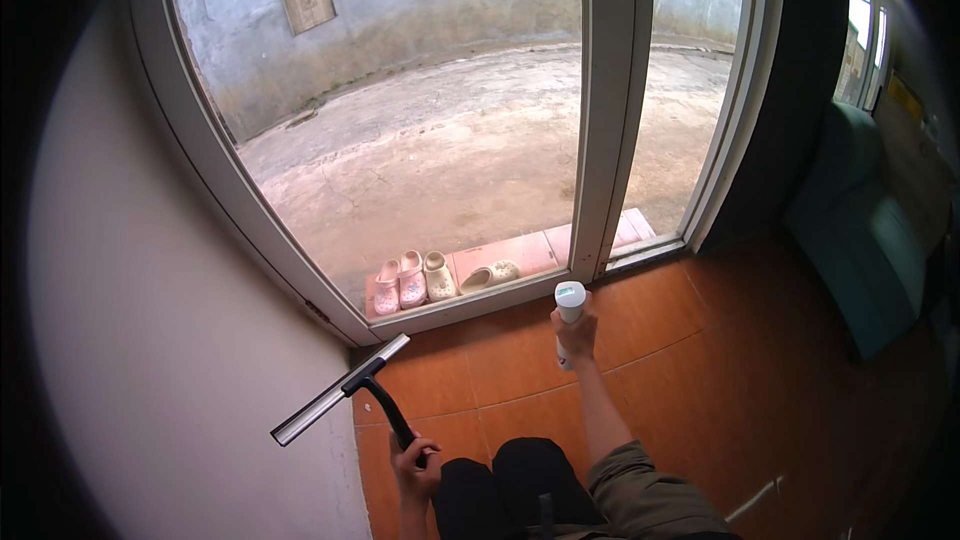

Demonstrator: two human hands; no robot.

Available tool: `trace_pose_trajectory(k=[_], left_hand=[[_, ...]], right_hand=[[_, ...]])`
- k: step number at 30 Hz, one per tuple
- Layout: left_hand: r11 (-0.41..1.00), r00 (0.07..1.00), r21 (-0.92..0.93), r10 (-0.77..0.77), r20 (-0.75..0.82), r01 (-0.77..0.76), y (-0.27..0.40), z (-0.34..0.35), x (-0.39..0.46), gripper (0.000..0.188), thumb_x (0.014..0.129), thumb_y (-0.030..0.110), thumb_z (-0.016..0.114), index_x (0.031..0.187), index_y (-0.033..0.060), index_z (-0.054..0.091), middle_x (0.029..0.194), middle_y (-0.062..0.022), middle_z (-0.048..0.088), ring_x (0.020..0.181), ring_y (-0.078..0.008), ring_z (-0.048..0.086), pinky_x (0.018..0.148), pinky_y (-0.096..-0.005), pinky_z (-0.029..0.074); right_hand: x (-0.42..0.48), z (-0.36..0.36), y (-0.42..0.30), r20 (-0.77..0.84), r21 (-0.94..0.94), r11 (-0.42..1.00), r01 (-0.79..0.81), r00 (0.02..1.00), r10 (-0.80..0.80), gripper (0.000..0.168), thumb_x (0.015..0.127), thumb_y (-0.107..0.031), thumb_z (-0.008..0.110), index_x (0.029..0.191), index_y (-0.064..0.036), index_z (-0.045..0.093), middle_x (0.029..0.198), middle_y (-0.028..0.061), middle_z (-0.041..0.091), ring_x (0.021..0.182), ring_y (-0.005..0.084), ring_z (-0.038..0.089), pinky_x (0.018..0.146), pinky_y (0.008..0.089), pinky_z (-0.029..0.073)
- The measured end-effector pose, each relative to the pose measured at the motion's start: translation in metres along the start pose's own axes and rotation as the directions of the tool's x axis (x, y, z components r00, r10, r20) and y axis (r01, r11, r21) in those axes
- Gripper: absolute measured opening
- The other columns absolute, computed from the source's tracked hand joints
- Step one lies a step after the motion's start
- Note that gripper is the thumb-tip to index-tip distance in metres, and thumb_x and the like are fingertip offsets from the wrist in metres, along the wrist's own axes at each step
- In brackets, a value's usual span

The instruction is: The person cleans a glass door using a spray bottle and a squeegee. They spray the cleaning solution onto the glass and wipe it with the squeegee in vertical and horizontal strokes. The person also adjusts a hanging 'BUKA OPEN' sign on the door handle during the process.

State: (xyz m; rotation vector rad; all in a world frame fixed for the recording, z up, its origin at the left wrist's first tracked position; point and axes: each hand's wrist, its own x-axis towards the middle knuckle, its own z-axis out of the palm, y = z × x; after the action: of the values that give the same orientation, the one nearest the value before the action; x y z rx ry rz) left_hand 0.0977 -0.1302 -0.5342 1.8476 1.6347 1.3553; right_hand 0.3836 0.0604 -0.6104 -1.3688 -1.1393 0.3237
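Observation:
My left hand (417, 465) grips the black handle of a window squeegee (342, 390), low at the left. Its silver blade bar slants in front of the pale wall, with its upper end near the door's lower corner. In my right hand (577, 330) is a white spray bottle (570, 301), seen from above, so its top faces me. My fingers wrap around it and hide much of its body. Beyond both hands stands a glass door (420, 127) in a white frame.
Orange floor tiles (525, 382) lie beneath me. Outside, pink clogs (399, 286) and cream clogs (441, 277) rest on a pink tiled step (540, 249). A pale wall (187, 315) runs close on my left. At right is a teal chair (862, 240). A narrower pane (679, 120) adjoins the door.

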Motion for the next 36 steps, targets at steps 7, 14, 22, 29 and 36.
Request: trace_pose_trajectory(k=[7,14,22,29,36], left_hand=[[1.000,1.000,-0.017,-0.010,0.009,0.010,-0.001,-0.001,-0.002,0.011,0.064,-0.004,0.050,0.066,0.0048,0.056,0.081,-0.0117,0.045,0.076,-0.0239,0.049,0.066,-0.0309,0.040],[0.997,1.000,-0.068,0.029,0.008,-0.028,-0.002,0.004,-0.001,0.011,0.062,-0.002,0.056,0.070,0.0056,0.057,0.083,-0.0089,0.044,0.076,-0.0193,0.048,0.062,-0.0286,0.040],[0.976,0.976,-0.218,0.071,0.206,-0.025,0.026,0.041,0.038,0.048,0.051,0.027,0.083,0.091,0.0093,0.062,0.084,-0.0028,0.038,0.071,-0.0135,0.042,0.060,-0.0256,0.040],[0.833,0.913,-0.552,0.250,0.322,-0.034,0.033,0.052,0.045,0.066,0.054,0.023,0.081,0.109,0.0028,0.051,0.104,-0.0066,0.052,0.101,-0.0201,0.051,0.079,-0.0313,0.043],[0.839,0.810,-0.322,0.525,0.261,-0.439,0.081,0.023,0.053,0.059,0.050,0.027,0.077,0.101,0.0073,0.056,0.103,-0.0138,0.050,0.098,-0.0260,0.048,0.080,-0.0363,0.040]], right_hand=[[0.004,-0.006,-0.008,-0.128,0.021,0.999,-0.032,0.991,0.034,0.051,0.065,-0.010,0.061,0.110,-0.006,0.036,0.088,0.0164,0.056,0.078,0.0333,0.058,0.068,0.0408,0.047],[-0.008,-0.015,-0.010,-0.058,0.126,0.984,-0.128,0.989,0.136,0.050,0.066,-0.009,0.062,0.108,-0.006,0.036,0.088,0.0126,0.054,0.079,0.0258,0.058,0.069,0.0373,0.047],[-0.071,-0.030,-0.153,0.422,0.416,0.871,-0.263,0.904,0.071,0.082,0.067,-0.023,0.075,0.120,-0.007,0.016,0.115,0.0129,0.029,0.103,0.0226,0.043,0.082,0.0342,0.041],[-0.110,-0.035,-0.191,0.547,0.591,0.806,-0.027,0.749,-0.375,0.092,0.057,-0.023,0.082,0.116,-0.010,0.012,0.113,0.0190,0.031,0.108,0.0279,0.039,0.088,0.0408,0.039],[-0.077,-0.064,-0.189,0.595,0.402,0.916,0.017,0.755,-0.275,0.056,0.088,-0.044,0.043,0.126,-0.004,0.032,0.116,0.0084,0.039,0.111,0.0160,0.036,0.093,0.0349,0.029]])
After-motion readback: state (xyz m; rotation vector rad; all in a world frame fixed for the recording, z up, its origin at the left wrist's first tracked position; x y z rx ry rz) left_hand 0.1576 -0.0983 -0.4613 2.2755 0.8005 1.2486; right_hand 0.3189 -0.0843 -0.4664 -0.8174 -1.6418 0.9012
